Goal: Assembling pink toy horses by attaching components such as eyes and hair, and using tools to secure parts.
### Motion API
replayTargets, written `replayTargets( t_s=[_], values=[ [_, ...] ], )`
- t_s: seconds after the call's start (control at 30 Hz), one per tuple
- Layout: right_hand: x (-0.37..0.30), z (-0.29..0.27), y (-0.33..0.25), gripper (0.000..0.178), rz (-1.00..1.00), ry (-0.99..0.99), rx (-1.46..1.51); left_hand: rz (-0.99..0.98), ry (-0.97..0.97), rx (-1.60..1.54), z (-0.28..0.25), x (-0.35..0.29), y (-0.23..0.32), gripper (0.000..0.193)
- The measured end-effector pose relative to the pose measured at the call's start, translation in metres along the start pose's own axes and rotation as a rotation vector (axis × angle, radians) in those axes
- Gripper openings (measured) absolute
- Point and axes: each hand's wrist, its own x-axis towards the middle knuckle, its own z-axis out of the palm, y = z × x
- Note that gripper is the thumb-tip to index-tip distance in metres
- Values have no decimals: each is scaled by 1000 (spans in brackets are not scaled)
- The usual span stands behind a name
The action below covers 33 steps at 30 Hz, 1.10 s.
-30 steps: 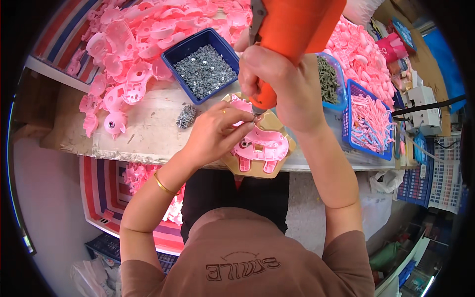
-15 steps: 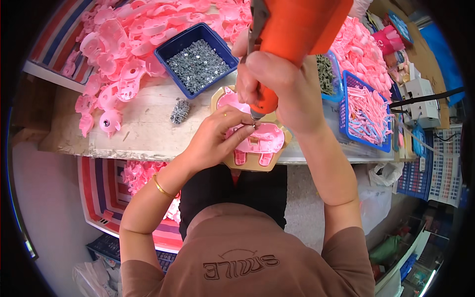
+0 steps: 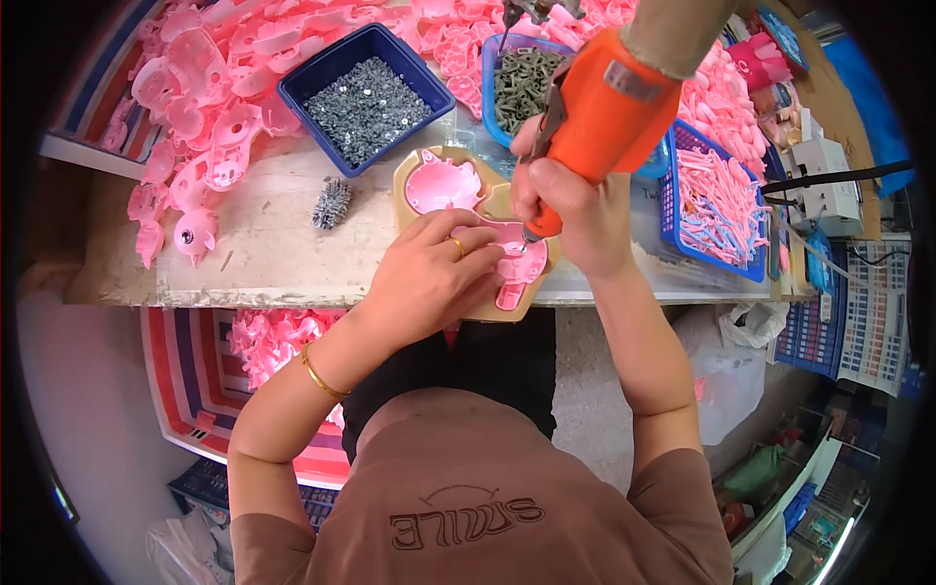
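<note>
My right fingers [image 3: 525, 188] wrap the driver [image 3: 616, 102], its tip at the shell [image 3: 533, 261] in the jig [image 3: 410, 200] on the surface [image 3: 263, 263]. My left fingers [image 3: 476, 239] lie extended over the shell; grip underneath: cannot tell.

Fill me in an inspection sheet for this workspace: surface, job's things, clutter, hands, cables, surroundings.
Surface: pale, worn bench, stained in front.
Job's things: pink part in a tan fixture; orange driver, tip at the pink part, contact unclear.
Clutter: pink pile; navy tray of metal pieces, with a spiky clump beside it; blue tub; blue basket of pink and blue strips.
Left hand: over the fixture, partly covering the pink part.
Right hand: gripping the driver.
Cables: black cable at right, in front of a white box.
Surroundings: striped bin under the bench's left; white bag at right.
</note>
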Motion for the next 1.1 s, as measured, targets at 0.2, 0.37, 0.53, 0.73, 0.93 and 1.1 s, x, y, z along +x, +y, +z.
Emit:
replayTargets(
  t_s=[0.2,0.37,0.53,0.73,0.93,1.1],
  values=[
    [-5,0,3,18,-24,20,2,-8,-13,1,4,-1,2,31],
    [-7,-2,5,10,-33,-35,-37,-20,-3,42,5,-2,3,24],
    [-11,-1,15,8,-76,67,-7,-25,1,22,6,-2,3,23],
    [-4,-3,7,19,-44,-46,68,-9,-19,36,5,-3,3,33],
    [22,6,-36,55,-226,-269,-131,-46,50,93,2,-18,8,34],
    [27,18,-73,47,-418,-73,-323,-176,-12,100,7,-30,8,41]
  ],
)
